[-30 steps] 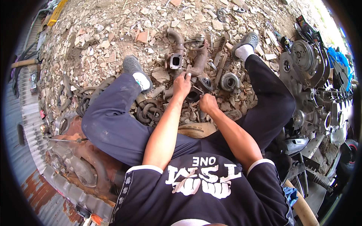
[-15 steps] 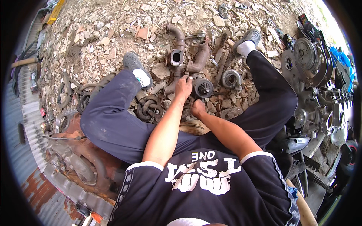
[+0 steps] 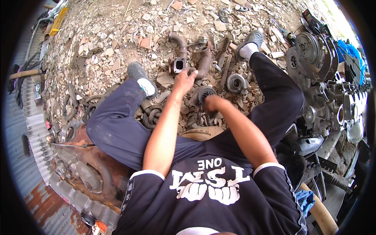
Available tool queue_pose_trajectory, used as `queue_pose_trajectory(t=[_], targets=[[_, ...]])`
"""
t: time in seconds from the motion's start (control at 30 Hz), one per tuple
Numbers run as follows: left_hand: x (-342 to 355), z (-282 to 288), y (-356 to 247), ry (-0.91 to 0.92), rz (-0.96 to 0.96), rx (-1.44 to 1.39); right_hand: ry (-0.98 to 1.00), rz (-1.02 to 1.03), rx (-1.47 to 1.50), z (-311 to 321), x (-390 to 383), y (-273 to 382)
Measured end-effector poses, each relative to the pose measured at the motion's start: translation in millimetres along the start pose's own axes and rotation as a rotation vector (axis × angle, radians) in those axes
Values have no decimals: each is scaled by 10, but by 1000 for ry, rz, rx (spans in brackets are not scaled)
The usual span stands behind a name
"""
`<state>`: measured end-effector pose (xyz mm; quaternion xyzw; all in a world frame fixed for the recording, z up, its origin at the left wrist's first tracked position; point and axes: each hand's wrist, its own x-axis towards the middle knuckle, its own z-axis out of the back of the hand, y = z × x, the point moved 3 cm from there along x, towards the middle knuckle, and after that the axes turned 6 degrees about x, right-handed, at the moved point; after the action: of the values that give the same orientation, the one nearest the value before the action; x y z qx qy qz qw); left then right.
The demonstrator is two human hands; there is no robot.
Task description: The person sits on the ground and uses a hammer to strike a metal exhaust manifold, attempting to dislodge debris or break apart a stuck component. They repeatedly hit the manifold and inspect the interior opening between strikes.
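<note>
My left hand (image 3: pixel 184 82) is closed at the lower end of a rusty exhaust manifold (image 3: pixel 179 65) with a square port, its fingers curled on the pipe. Just nearer to me, a turbocharger core (image 3: pixel 206 93) lies on the rubble with its bladed wheel facing up. My right hand (image 3: pixel 216 104) is curled at the right edge of this core, blurred by motion. What its fingers hold is hidden. A second rusty curved pipe (image 3: pixel 204 62) lies beside the manifold. Right of the core sits a round snail-shaped turbo housing (image 3: pixel 236 83).
Broken stone covers the ground between my outstretched legs. A coiled dark chain or hose (image 3: pixel 152 116) lies by my left knee, and a wrench (image 3: pixel 217 66) lies beyond the core. Engine parts (image 3: pixel 325 105) are piled at the right. A rusty engine block (image 3: pixel 92 172) stands at the left.
My left hand has moved away from the turbocharger core, up toward the manifold's square port. My right hand has risen from below the core to its right edge.
</note>
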<state>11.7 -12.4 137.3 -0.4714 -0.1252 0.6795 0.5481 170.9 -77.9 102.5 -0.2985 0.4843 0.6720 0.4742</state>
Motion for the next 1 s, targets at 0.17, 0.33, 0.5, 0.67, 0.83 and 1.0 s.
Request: queue_pose_trajectory(t=[0.17,0.33,0.5,0.67,0.83,1.0], targets=[[-364,1079,-1079,-7,-232,239,-573,129,400,1557,-990,52],[-508,1720,-1725,-73,-406,590,-743,200,108,2368,-1600,-16],[-237,1958,-1891,-138,-533,658,-807,22,8,2678,-1474,99],[-13,1900,-1696,-100,-384,787,-1085,269,374,2816,-1155,521],[197,1938,-1750,-123,-462,723,-1099,39,203,2765,32,-241],[466,1893,-1515,159,-225,798,-813,-236,-40,2201,1329,-1441]])
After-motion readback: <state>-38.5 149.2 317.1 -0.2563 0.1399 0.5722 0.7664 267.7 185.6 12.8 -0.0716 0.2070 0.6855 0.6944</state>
